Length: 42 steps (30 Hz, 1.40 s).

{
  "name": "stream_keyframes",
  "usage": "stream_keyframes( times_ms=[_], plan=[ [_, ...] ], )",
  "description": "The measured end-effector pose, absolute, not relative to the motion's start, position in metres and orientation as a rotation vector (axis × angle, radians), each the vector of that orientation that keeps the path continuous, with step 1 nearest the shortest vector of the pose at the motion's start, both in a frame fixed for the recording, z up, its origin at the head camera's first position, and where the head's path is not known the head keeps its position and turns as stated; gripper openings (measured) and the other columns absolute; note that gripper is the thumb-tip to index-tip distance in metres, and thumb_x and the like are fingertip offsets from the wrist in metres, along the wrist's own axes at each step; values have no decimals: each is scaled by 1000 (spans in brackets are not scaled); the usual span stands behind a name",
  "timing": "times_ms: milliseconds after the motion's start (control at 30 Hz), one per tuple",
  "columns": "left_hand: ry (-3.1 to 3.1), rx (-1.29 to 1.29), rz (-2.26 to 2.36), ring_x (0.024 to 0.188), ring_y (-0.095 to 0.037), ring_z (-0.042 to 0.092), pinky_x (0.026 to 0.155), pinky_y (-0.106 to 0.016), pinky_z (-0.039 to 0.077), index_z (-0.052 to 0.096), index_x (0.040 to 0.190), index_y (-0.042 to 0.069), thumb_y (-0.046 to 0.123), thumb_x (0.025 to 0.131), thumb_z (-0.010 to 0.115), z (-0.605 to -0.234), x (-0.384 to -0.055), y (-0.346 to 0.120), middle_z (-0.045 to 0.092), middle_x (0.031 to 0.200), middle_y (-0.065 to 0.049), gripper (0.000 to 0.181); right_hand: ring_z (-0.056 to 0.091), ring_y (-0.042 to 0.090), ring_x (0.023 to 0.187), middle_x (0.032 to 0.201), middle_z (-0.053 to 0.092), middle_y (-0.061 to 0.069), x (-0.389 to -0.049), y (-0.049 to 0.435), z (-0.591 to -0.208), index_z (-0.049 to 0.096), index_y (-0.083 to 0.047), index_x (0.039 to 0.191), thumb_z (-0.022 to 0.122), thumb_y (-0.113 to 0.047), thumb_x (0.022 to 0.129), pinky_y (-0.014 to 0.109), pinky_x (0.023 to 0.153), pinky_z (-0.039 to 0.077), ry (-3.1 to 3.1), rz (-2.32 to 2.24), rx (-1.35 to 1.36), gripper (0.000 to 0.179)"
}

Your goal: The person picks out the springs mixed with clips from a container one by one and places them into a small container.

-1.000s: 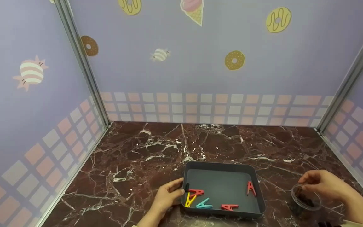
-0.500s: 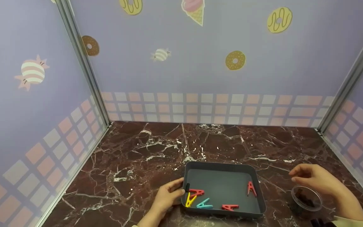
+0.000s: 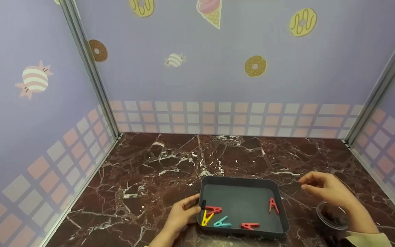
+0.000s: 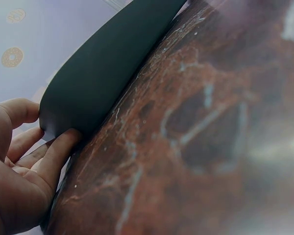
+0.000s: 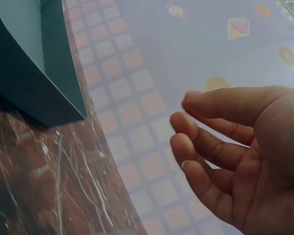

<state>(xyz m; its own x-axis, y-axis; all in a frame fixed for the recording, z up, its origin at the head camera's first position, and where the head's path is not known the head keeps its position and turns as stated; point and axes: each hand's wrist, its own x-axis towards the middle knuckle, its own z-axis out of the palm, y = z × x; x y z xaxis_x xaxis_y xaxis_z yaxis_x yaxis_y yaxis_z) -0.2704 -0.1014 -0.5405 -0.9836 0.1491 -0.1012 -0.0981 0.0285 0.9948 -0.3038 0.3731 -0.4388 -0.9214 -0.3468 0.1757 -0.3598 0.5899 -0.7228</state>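
A dark grey rectangular tray (image 3: 242,192) stands on the marbled table. My left hand (image 3: 182,212) touches its left wall, fingertips against the outer side in the left wrist view. Inside lie a yellow clothespin (image 3: 207,218), a light blue clothespin (image 3: 222,222) and several red ones, such as the red clothespin (image 3: 250,225) by the near wall. A small black piece (image 3: 203,203) sits at the left wall. To the right of the tray, my right hand (image 3: 327,188) hovers with bent fingers; the right wrist view shows nothing between thumb and fingertips (image 5: 179,119).
A clear round plastic tub (image 3: 333,216) holding small dark pieces stands right of the tray, partly below my right forearm. Purple panels (image 3: 218,79) with sweets printed on them enclose the table (image 3: 170,164) at the back and both sides.
My right hand has risen from the clear tub and moved left and away from me, toward the tray's far right corner. The left hand and the tray have stayed in place.
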Motion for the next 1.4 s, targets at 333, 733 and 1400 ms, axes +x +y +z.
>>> stream_keyframes(
  times_ms=[333,733,1400],
  plan=[
    [2104,54,2090,118,-35,69,80,-41,65,51,147,-6,6,94,66,-540,-269,-102,52,147,-34,56,68,3,83,99,72,-9,-314,342,-444,72,-3,111,68,-12,99,23,69,58,-2675,1376,694,16],
    [2212,54,2019,137,-43,55,100,-38,59,56,145,-2,8,94,68,-539,-271,-104,55,147,-30,54,72,5,86,103,75,4,-330,299,-446,71,4,111,69,-10,98,25,72,61,-2601,1508,811,19],
    [2188,67,2045,130,-41,61,94,-39,62,55,144,-5,9,92,69,-539,-270,-103,56,145,-32,55,68,3,89,102,76,17,-353,218,-449,76,-3,104,74,-9,93,23,78,58,-2583,1439,1094,12]
  ],
)
